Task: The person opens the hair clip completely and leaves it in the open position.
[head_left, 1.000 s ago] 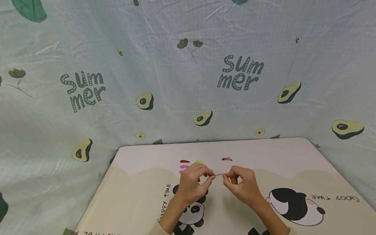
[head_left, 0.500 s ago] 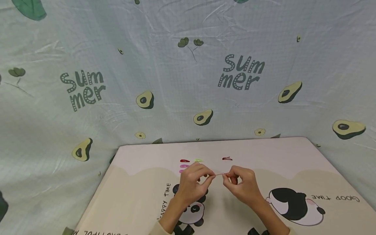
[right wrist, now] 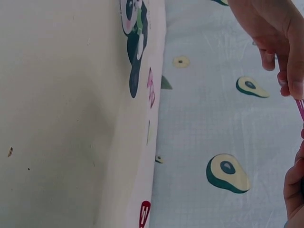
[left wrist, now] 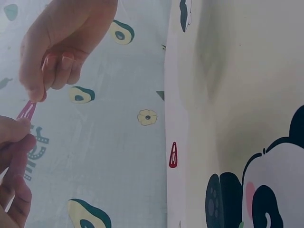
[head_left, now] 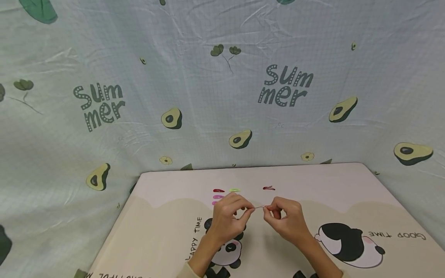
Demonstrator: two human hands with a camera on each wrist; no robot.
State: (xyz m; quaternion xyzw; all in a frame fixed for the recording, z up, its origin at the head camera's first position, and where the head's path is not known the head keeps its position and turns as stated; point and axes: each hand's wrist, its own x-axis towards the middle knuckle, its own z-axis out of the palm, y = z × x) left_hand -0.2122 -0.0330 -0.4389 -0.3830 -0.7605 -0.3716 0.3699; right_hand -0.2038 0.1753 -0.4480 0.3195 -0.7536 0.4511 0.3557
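Observation:
A slim pink snap hair clip (head_left: 259,207) is stretched between my two hands above the table. My left hand (head_left: 230,218) pinches one end between thumb and index finger. The other end is pinched by the thumb and index finger of my right hand (head_left: 287,221). In the left wrist view the clip (left wrist: 28,110) shows its slotted, tapered shape. The right wrist view catches only a bit of the clip (right wrist: 300,108) at its right edge. Behind the left hand lie a dark red clip (head_left: 218,190), pink clips (head_left: 218,197) partly hidden by that hand, and a green clip (head_left: 234,190).
A separate red clip (head_left: 269,188) lies farther back, beyond the gap between the hands. The table cover (head_left: 156,227) has printed panda and dog figures with lettering. A pale curtain (head_left: 208,88) printed with avocados stands right behind the table's back edge.

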